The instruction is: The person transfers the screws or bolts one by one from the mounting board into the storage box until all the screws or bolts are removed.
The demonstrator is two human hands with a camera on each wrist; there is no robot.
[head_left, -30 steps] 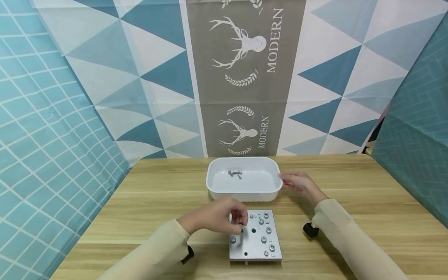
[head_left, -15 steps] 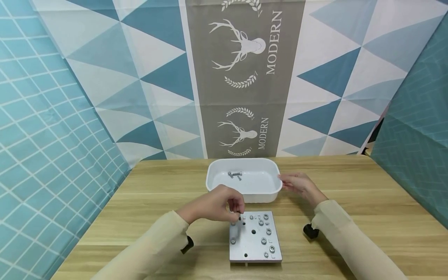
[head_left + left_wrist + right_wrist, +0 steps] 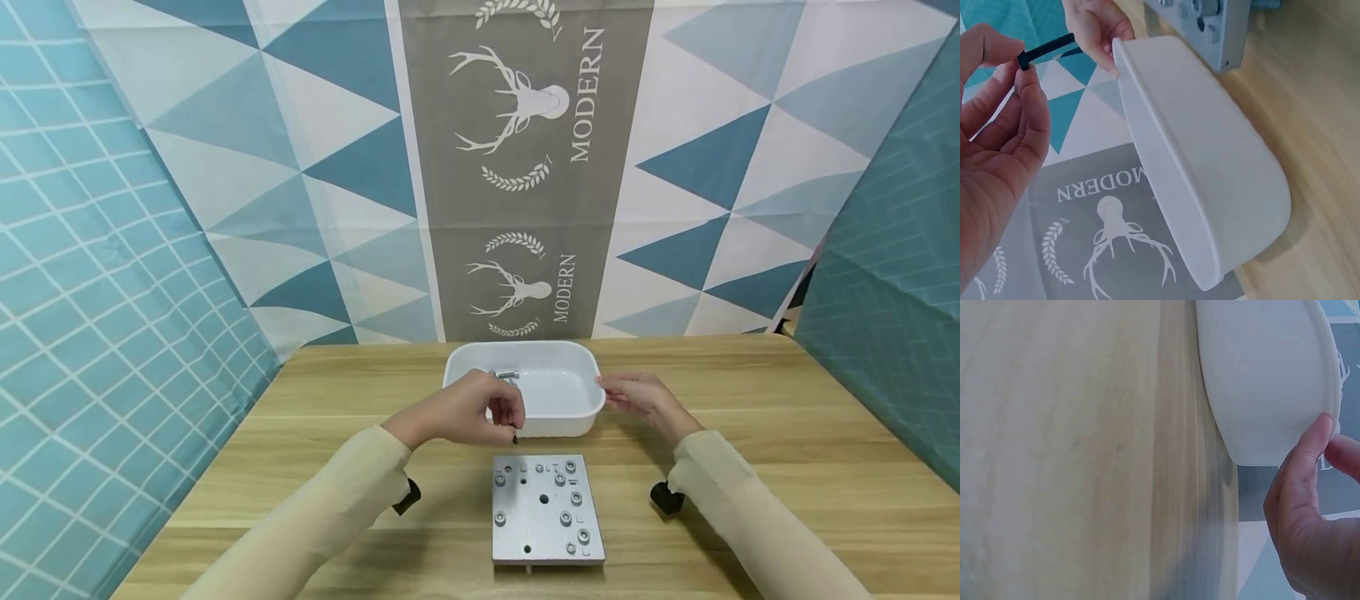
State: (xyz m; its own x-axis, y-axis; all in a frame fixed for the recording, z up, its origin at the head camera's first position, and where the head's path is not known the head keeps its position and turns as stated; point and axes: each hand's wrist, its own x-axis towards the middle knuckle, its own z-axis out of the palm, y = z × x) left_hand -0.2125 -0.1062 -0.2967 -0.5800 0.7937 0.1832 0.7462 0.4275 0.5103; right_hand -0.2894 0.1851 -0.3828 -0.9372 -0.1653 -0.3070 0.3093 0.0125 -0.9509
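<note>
Between thumb and fingertips, my left hand [image 3: 480, 408] pinches a black threaded screw [image 3: 1050, 49] by its head; in the head view it hovers over the near edge of a white plastic tray [image 3: 558, 426]. My right hand [image 3: 643, 402] grips the tray's right rim, thumb and fingers on either side of the wall, as the right wrist view shows. Silver screws [image 3: 508, 374] lie in the tray, partly hidden behind my left hand. Nearer to me sits a silver metal plate [image 3: 513, 533] bearing several socket-head screws and some open holes.
The wooden table [image 3: 360, 500] carries both tray and plate. A patterned cloth [image 3: 525, 200] hangs behind its far edge, with blue cloths along the left and right sides. Black wrist camera mounts [image 3: 666, 497] hang below the sleeves.
My left hand has lifted from the metal plate with the black screw and moved away from me to the tray's near edge. The right hand stays on the rim.
</note>
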